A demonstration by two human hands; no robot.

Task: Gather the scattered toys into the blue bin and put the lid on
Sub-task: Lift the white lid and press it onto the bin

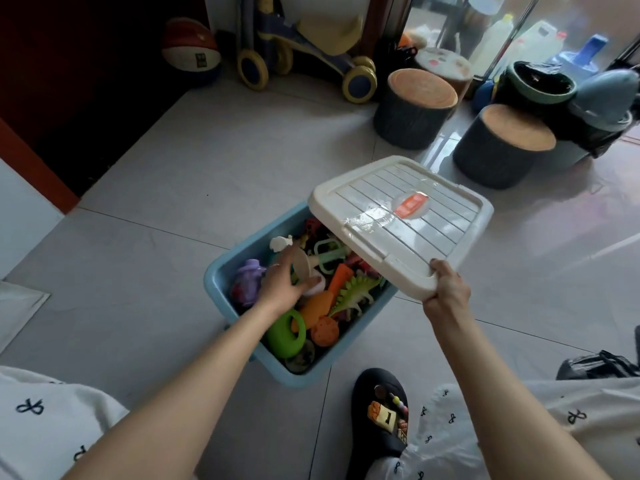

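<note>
Tiled floor (207,168) | blue bin (221,271) full of toys | right hand (446,284) grasps tilted white lid (398,216) | left hand (280,285) relaxed among toys, grasping nothing

Bin (221,282): light blue. Lid (401,223): cream-white, ribbed with parallel grey lines; orange-red label at centre under a glossy clear patch.

Toys in bin: green ring (285,336); lime-green dinosaur (358,291) with spiked back; orange carrot-shaped piece (341,278); orange rounded piece (317,308); reddish-brown disc (324,331); purple figure (249,278); mint-green frame (329,256); small white piece (280,242).

Floor (173,202): pale grey tiles, thin dark joints.

Clothing (45,420): white, small dark blue looped motifs. Shoe (381,403): black, multicoloured charms.

Stools (415,105): dark grey sides, tan tops. Ball (190,51): red, white, dark blue. Ride-on toy (304,46): navy and pale yellow.
</note>
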